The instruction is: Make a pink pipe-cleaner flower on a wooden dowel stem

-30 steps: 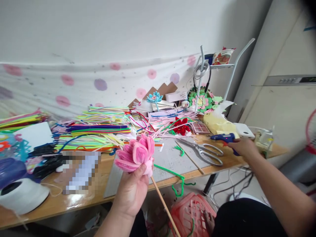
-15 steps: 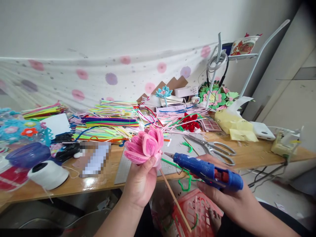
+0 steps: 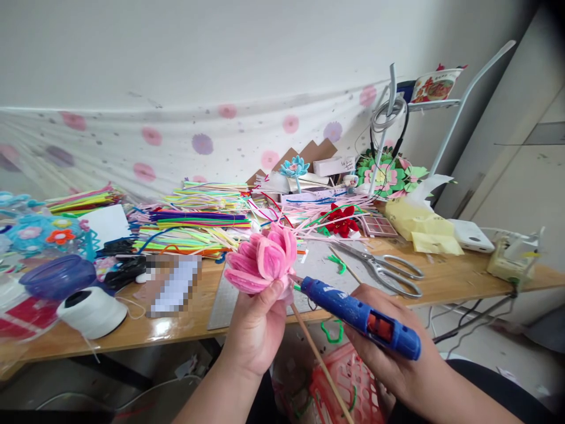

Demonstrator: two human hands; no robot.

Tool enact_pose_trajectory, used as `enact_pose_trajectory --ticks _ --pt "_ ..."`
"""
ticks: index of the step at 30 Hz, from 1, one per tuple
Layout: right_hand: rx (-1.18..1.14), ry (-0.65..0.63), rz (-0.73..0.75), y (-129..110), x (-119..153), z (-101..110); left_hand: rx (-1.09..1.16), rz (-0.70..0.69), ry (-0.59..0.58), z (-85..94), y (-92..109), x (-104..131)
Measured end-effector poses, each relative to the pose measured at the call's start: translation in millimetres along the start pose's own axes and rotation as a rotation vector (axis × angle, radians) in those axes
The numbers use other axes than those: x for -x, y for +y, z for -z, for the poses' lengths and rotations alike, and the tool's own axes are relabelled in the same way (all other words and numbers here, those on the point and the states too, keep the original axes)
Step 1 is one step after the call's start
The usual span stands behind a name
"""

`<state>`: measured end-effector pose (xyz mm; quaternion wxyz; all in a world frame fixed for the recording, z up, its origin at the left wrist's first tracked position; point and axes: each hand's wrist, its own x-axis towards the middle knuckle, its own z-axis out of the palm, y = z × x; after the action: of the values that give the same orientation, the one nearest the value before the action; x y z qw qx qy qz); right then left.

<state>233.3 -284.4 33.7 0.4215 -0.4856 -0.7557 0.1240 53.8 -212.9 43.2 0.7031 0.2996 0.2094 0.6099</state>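
In the head view, a pink pipe-cleaner flower [image 3: 265, 259] on a thin wooden stick [image 3: 320, 359] is held by my left hand [image 3: 258, 333], thumb and fingers closed at its base. My right hand [image 3: 388, 335] grips a blue hot glue gun [image 3: 357, 315]. The gun's nozzle points left and meets the lower right side of the flower, near the petal base; whether glue is coming out is too small to tell. The stick slants down to the right, below the table's front edge.
Large scissors [image 3: 384, 268] and green pipe-cleaner scraps [image 3: 339, 263] lie on a grey cutting mat [image 3: 223, 303]. Bundles of coloured pipe cleaners [image 3: 198, 219] spread across the back. A white thread spool [image 3: 91, 312] stands left. Below the table is a red plastic basket [image 3: 346, 371].
The glue gun has moved left and tilted, bringing its nozzle from just beside the flower to its base. The flower has shifted slightly right in view.
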Motion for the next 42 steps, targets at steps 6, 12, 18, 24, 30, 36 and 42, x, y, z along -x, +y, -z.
enact_pose_trajectory --ticks 6,12,18,24,30,36,42 --pt "0.033 0.017 -0.005 2.7 0.4 -2.7 -0.008 0.004 -0.017 1.8 0.1 -0.1" --pt "-0.062 0.017 0.038 -0.8 -2.4 0.8 -0.010 -0.010 -0.012 2.4 1.9 1.1" --pt "-0.108 0.018 0.026 -2.9 -2.8 0.5 -0.001 -0.012 0.005 3.0 1.7 3.0" --pt "-0.012 0.039 0.030 4.8 -0.8 -3.2 -0.017 -0.020 -0.045 2.0 2.8 3.8" --pt "0.059 0.008 0.015 2.5 0.2 -2.1 -0.043 -0.044 -0.049 2.2 2.9 2.7" --pt "-0.182 0.063 -0.096 24.7 -1.0 25.9 -0.057 -0.082 0.037 8.5 5.4 -3.6" --pt "-0.322 0.463 -0.913 127.9 -8.0 94.1 -0.087 -0.052 0.111 15.5 6.8 -10.8"
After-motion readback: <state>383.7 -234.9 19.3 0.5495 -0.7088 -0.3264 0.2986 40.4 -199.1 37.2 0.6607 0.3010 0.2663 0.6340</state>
